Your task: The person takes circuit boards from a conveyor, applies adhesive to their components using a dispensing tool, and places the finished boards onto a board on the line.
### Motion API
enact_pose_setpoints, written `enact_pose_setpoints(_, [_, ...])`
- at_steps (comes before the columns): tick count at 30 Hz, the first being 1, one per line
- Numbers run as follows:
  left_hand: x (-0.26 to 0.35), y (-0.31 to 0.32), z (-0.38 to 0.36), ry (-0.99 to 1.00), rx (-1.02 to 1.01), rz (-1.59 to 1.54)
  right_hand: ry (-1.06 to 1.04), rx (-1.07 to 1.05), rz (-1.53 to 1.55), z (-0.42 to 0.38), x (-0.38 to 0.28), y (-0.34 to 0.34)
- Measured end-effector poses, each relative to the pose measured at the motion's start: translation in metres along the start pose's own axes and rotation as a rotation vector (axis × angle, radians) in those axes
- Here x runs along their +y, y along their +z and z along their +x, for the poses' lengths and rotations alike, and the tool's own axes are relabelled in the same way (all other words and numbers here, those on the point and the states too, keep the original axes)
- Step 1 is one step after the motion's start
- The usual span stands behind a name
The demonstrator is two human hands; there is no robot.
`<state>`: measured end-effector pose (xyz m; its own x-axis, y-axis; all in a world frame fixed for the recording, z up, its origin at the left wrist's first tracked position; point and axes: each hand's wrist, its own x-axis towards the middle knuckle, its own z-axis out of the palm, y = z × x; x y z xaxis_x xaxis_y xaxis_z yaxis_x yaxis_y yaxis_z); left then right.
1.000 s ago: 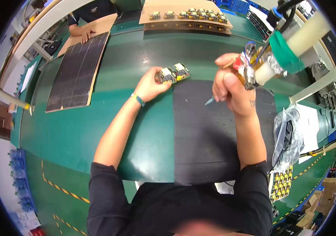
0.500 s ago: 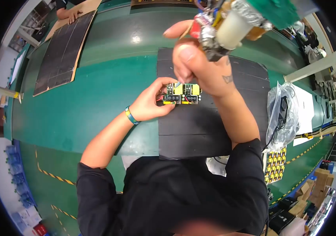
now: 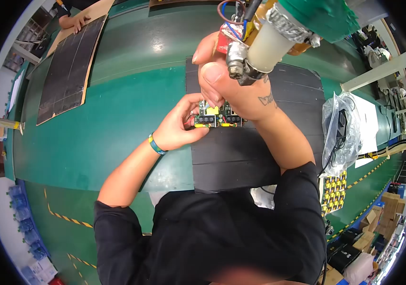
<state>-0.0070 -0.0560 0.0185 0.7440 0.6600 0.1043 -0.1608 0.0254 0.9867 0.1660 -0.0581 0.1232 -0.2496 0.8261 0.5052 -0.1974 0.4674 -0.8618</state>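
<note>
My left hand (image 3: 178, 124) lies on the work surface, thumb and fingers closed around the left end of a small circuit board (image 3: 206, 119). Yellow and black components stand up from the board, and a second, similar board (image 3: 233, 119) sits directly to its right. Above them, my right hand (image 3: 231, 85) is closed on what looks like a glue gun (image 3: 268, 50), with a whitish cylinder, silver foil wrapping, green covering and wires. The right hand hides the gun's tip and the upper part of both boards.
A black mat (image 3: 231, 164) lies on the green table (image 3: 117, 123). A dark panel (image 3: 70, 71) is at the upper left, near another person's hand (image 3: 75, 23). To the right are a clear plastic bag (image 3: 340, 137) with a cable and a tray of several yellow-black parts (image 3: 333, 192).
My right hand and the gun have shifted slightly left and down in view, now covering more of the boards. My left hand keeps hold of the circuit board.
</note>
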Motion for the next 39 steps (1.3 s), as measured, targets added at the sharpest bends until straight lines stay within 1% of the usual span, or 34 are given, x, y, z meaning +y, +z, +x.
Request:
enact_pose_setpoints(6, [-0.014, 0.001, 0.001, 0.056, -0.001, -0.05, -0.031, 0.007, 0.007, 0.001, 0.001, -0.002])
enact_pose_setpoints(10, [-0.012, 0.003, 0.0, 0.051, -0.002, -0.066, -0.011, 0.042, -0.02, 0.001, -0.002, -0.002])
enact_pose_setpoints(13, [-0.009, 0.005, -0.001, 0.04, 0.009, -0.099, 0.069, 0.031, -0.005, 0.002, -0.006, -0.003])
enact_pose_setpoints(21, [-0.017, 0.002, 0.001, 0.033, 0.013, -0.088, 0.09, 0.056, -0.014, 0.002, -0.011, -0.005])
enact_pose_setpoints(25, [-0.015, -0.003, 0.004, 0.026, 0.047, -0.096, 0.09, 0.056, 0.046, 0.004, -0.014, -0.011])
enact_pose_setpoints(28, [-0.011, -0.005, 0.003, 0.028, 0.084, -0.131, 0.079, 0.072, 0.035, 0.003, -0.011, -0.011])
enact_pose_setpoints(32, [-0.011, -0.006, 0.003, 0.074, 0.089, -0.176, 0.062, 0.072, -0.017, 0.004, -0.008, -0.013])
enact_pose_setpoints(34, [-0.011, -0.007, 0.002, 0.071, 0.078, -0.183, 0.057, 0.069, -0.038, 0.004, -0.008, -0.012])
enact_pose_setpoints(37, [-0.012, -0.008, 0.002, 0.069, 0.063, -0.196, -0.008, 0.056, -0.097, 0.004, -0.007, -0.011])
enact_pose_setpoints(39, [-0.011, -0.007, 0.001, 0.04, 0.062, -0.213, 0.01, 0.061, -0.058, 0.004, -0.006, -0.012])
